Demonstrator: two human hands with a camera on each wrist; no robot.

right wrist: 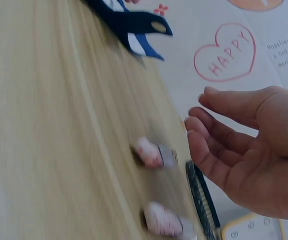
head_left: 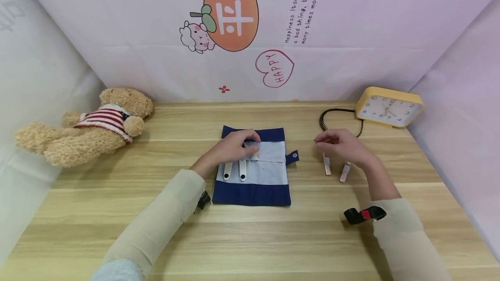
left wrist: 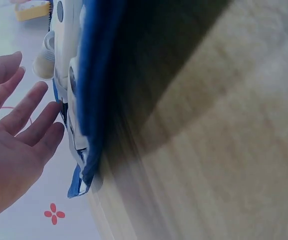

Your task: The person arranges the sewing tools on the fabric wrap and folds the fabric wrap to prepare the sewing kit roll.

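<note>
A blue and pale-grey fabric pouch [head_left: 251, 194] lies spread on the table. Two white-handled tools [head_left: 243, 171] stick out of its pocket, their lower ends toward me. Over the pouch's upper left is my left hand [head_left: 233, 147], fingers loosely bent. The left wrist view shows its palm with nothing in it, near a small beige-tipped cylinder [left wrist: 44, 66] at the pouch. To the right, my right hand [head_left: 345, 145] hovers empty with relaxed, bent fingers. Near it lie two small pink-and-silver pieces [head_left: 327, 165], their kind unclear.
The pouch's snap strap [head_left: 292, 157] points right. At the back right a yellow-framed clock [head_left: 389, 106] stands beside a black coiled cord [head_left: 323, 118]. A teddy bear [head_left: 97, 131] in a striped shirt lies at the back left. White printed cloth [head_left: 332, 73] walls the table.
</note>
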